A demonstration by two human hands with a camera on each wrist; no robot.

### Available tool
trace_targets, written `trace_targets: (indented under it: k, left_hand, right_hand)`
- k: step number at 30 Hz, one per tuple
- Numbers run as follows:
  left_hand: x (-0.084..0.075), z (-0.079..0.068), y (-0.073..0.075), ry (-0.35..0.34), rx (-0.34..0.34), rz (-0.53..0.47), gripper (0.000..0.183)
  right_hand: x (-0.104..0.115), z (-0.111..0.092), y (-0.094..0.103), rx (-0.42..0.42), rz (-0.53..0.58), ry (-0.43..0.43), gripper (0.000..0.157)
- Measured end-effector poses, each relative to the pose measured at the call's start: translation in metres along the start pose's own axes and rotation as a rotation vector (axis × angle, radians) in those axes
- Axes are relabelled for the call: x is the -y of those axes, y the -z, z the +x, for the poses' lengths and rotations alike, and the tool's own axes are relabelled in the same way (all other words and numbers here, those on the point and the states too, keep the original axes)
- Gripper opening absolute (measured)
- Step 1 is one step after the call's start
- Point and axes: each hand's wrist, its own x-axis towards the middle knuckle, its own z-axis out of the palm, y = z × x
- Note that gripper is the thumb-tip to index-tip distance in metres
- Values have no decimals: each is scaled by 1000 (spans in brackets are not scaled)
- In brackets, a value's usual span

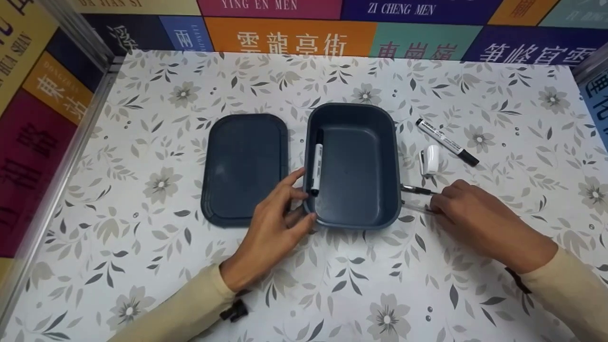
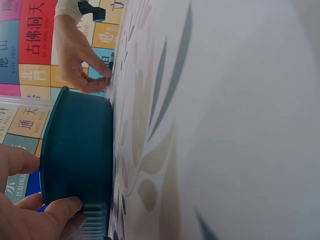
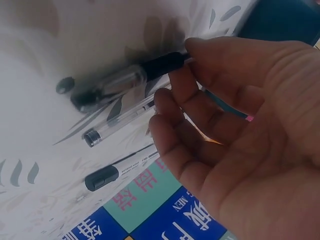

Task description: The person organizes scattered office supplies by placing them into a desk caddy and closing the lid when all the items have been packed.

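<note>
My left hand (image 1: 275, 228) grips the near left corner of a dark blue plastic box (image 1: 351, 180), its thumb on the near side and its fingers along the left side. Inside the box, a white marker with black ends (image 1: 318, 166) lies along the left wall. To the right of the box, my right hand (image 1: 475, 221) pinches a clear pen with a black grip (image 3: 162, 66) between thumb and index finger, low over the table. Close beside that pen lies a second clear pen (image 3: 117, 120), partly hidden behind my curled fingers.
The dark blue lid (image 1: 247, 166) lies flat left of the box. A white stapler (image 1: 431, 160) and another white marker (image 1: 446, 141) lie to the right, beyond my right hand. The table (image 1: 190, 285) has a floral cover and meets panels with writing (image 1: 294, 38) at the back.
</note>
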Motion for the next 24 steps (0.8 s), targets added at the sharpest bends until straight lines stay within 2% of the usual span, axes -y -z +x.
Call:
trace_targets:
  k: [7, 11, 24]
  left_hand:
    - [0, 0, 0, 1, -1, 16, 28]
    - [0, 0, 0, -11, -6, 34, 28]
    - [1, 0, 2, -20, 3, 53, 28]
  right_hand:
    - [1, 3, 6, -51, -1, -5, 19]
    - [1, 5, 10, -84, -1, -43, 13]
    - [0, 16, 20, -126, 24, -138, 19]
